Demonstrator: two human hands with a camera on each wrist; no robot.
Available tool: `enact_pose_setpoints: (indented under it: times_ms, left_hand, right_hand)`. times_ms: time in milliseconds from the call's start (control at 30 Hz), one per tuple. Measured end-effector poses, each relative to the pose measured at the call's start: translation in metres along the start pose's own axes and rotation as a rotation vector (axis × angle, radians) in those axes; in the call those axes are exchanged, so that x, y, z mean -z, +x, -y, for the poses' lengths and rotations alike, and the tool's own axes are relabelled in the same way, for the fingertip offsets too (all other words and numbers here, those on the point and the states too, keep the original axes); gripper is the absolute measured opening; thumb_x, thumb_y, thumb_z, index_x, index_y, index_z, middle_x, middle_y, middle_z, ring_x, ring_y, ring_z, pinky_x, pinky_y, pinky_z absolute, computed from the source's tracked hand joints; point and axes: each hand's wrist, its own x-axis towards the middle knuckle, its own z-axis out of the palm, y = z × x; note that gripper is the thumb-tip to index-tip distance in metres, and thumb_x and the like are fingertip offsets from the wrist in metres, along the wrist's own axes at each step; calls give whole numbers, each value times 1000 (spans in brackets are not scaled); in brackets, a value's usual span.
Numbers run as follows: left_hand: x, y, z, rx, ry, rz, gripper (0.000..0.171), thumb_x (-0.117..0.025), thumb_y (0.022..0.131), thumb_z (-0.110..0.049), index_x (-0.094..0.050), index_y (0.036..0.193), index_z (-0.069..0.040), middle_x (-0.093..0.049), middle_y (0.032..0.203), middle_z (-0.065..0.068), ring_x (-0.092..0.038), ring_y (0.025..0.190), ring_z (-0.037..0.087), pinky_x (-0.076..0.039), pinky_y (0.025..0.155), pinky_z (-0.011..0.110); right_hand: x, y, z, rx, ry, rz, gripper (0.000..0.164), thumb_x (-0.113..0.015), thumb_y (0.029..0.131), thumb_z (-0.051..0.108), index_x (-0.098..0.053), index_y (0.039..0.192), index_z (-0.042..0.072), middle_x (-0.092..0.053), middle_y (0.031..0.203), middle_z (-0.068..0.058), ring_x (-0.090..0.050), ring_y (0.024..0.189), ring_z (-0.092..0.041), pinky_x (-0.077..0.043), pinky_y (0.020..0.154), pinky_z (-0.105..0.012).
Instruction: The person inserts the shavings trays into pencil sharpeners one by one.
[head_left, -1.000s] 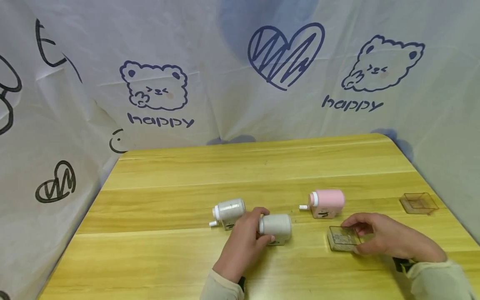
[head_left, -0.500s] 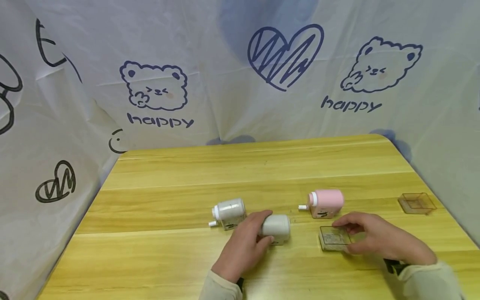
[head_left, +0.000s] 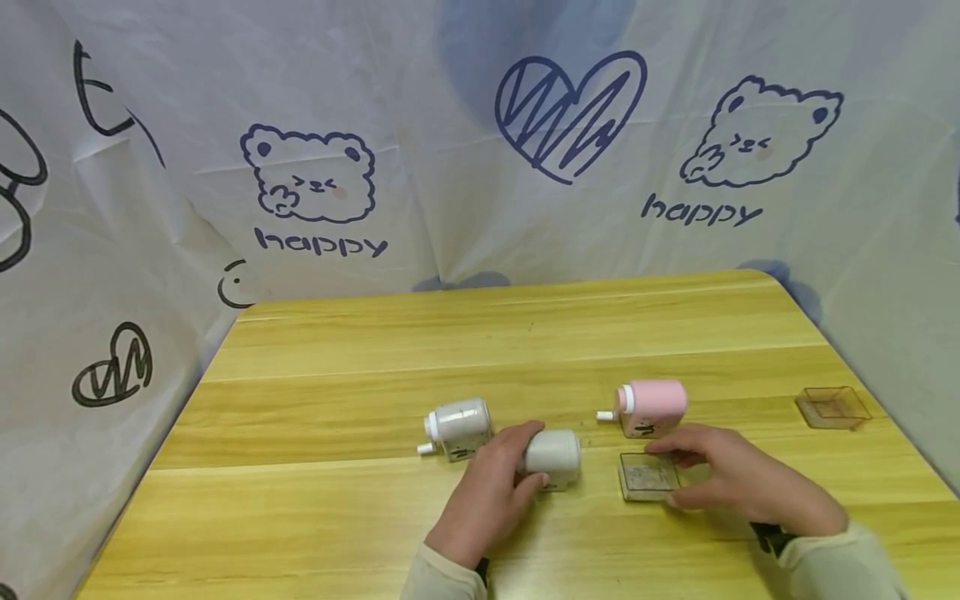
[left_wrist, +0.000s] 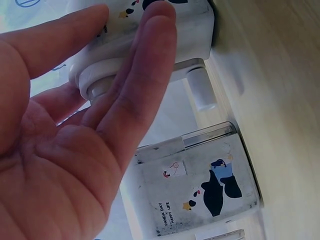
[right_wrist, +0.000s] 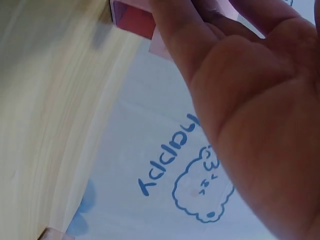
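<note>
In the head view my left hand (head_left: 487, 492) grips a grey hand-crank pencil sharpener (head_left: 553, 454) from its left side, the thumb near and fingers over the far side. The left wrist view shows its white crank (left_wrist: 201, 87) and panda print. My right hand (head_left: 738, 479) pinches a small clear drawer (head_left: 648, 473), with grey shavings visible inside, by its right end between thumb and fingers. The drawer stands apart from the grey sharpener, to its right. In the right wrist view the palm (right_wrist: 260, 100) shows, but the drawer is hidden.
A second grey sharpener (head_left: 461, 423) stands left of my left hand. Behind the drawer is a pink sharpener (head_left: 654, 404). Near the right edge of the wooden table (head_left: 337, 533) lies a brownish-pink clear drawer (head_left: 834, 407). Printed white cloth (head_left: 435, 167) hangs behind.
My right hand has slid the clear drawer leftward, closer to the grey sharpener. The left hand and its sharpener have barely moved.
</note>
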Motion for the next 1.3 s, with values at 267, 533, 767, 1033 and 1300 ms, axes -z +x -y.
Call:
enact_pose_setpoints:
  times_ms: [267, 533, 767, 1033, 1300]
  left_hand:
    - [-1, 0, 0, -7, 2, -12, 53, -69, 87, -15, -50, 136, -11, -56, 131, 7, -53, 117, 20, -44, 96, 35]
    - [-1, -1, -1, -4, 10, -12, 53, -68, 87, -14, -50, 136, -10, -56, 131, 8, -53, 117, 21, -44, 97, 36]
    - [-1, -1, -1, -8, 15, -15, 53, -68, 87, -15, -50, 137, -10, -56, 131, 8, -53, 117, 21, -44, 97, 36]
    - [-2, -1, 0, -18, 18, -25, 53, -68, 87, -14, -49, 137, -10, -56, 131, 8, -53, 116, 20, -45, 96, 35]
    - [-3, -1, 1, -13, 13, -21, 53, -68, 87, -14, -49, 137, -10, -56, 131, 8, -53, 116, 20, -45, 95, 34]
  right_hand:
    - [-9, 10, 4, 35, -23, -20, 56, -76, 79, 39, -61, 122, 7, -62, 118, -4, -59, 98, -13, -51, 80, -33]
    - [-18, 16, 8, 77, -99, -62, 53, -79, 76, 38, -64, 117, 9, -62, 112, 0, -57, 95, -9, -50, 79, -32]
    - [-21, 20, 13, 55, -91, -56, 56, -76, 78, 41, -62, 121, 7, -60, 115, -1, -57, 97, -13, -50, 80, -34]
    - [-27, 24, 15, 56, -127, -72, 57, -77, 77, 41, -63, 121, 7, -60, 112, -1, -55, 95, -13, -49, 80, -34]
    - [-32, 27, 16, 96, -139, -118, 54, -77, 77, 39, -64, 119, 8, -58, 107, 3, -53, 92, -10, -48, 79, -34]
